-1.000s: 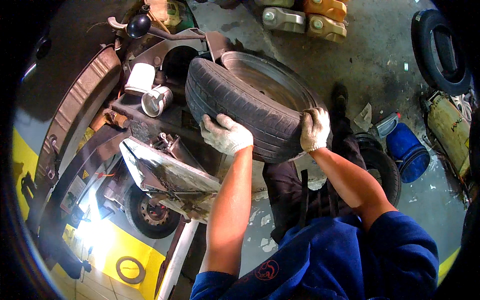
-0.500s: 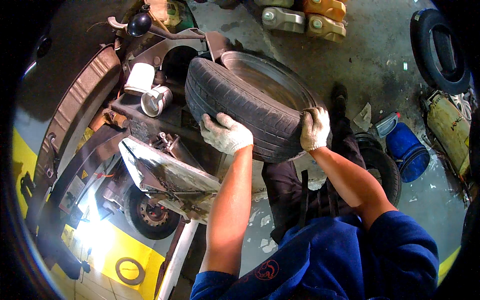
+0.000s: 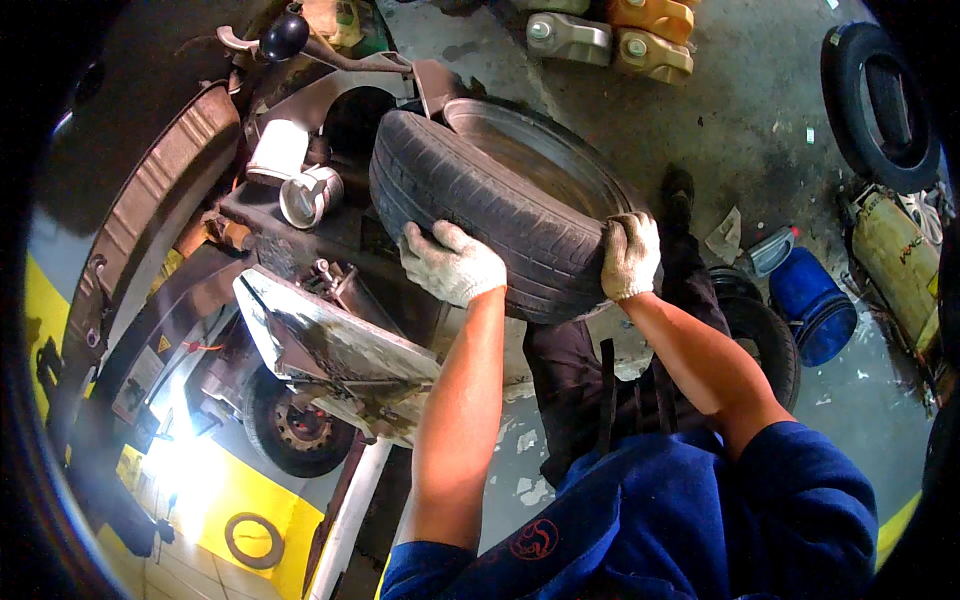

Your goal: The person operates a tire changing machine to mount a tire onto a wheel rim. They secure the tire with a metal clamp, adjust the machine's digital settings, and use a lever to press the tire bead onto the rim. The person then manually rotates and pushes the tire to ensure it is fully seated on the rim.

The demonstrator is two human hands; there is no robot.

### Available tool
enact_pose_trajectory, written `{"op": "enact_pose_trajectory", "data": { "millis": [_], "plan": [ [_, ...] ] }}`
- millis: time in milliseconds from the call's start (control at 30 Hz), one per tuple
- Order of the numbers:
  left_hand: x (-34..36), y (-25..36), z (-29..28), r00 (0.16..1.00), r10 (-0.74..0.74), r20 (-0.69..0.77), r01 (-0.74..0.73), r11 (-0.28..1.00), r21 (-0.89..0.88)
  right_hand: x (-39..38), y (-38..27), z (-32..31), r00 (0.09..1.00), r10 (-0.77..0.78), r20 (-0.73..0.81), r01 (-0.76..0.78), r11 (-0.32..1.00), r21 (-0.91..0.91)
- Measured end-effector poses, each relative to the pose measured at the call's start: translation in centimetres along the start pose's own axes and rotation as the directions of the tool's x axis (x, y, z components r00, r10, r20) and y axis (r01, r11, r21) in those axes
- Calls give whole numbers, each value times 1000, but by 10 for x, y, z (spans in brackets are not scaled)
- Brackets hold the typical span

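A car wheel (image 3: 480,205), a worn black tyre around a dull metal rim (image 3: 545,170), is held tilted in front of me. My left hand (image 3: 453,264), in a whitish knit glove, presses against the tread at the near left side. Its fingers are bent along the rubber. At the right end of the wheel, my right hand (image 3: 631,256), gloved alike, wraps its fingers over the tyre's edge. The wheel's far left part is beside a dark metal machine arm (image 3: 432,88). What bears its underside is hidden.
Left of the wheel are a white tub (image 3: 279,149) and a metal can (image 3: 310,197) on the machine. A worn pale panel (image 3: 330,335) juts nearby. Jerrycans (image 3: 567,38), a blue bucket (image 3: 815,310) and loose tyres (image 3: 880,105) stand on the floor.
Both hands keep their hold, and the wheel stays almost in place. The view has shifted very slightly.
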State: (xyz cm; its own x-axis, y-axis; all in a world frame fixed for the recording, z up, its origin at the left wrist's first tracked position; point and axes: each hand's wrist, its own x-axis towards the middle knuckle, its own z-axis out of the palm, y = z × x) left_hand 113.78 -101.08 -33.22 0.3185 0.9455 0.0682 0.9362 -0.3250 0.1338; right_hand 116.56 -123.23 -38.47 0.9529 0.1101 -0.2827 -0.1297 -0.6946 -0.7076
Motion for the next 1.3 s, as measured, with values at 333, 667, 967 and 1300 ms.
{"op": "enact_pose_trajectory", "data": {
  "millis": [333,667,967,1300],
  "plan": [
    [0,-2,1,999,28,-36,-29,999,-25,-4,10,8,1000,-25,-12,25,999,-28],
    [-1,-4,3,998,26,-66,-29,999,-40,-3,8,6,1000,-27,11,27,999,-28],
    [0,-4,1,997,1,-83,-7,997,-74,-5,18,11,997,-80,-5,80,996,-24],
    [0,-3,2,994,12,-108,-20,998,-68,51,-18,-1,971,58,230,-83,991,102]
  ]
}}
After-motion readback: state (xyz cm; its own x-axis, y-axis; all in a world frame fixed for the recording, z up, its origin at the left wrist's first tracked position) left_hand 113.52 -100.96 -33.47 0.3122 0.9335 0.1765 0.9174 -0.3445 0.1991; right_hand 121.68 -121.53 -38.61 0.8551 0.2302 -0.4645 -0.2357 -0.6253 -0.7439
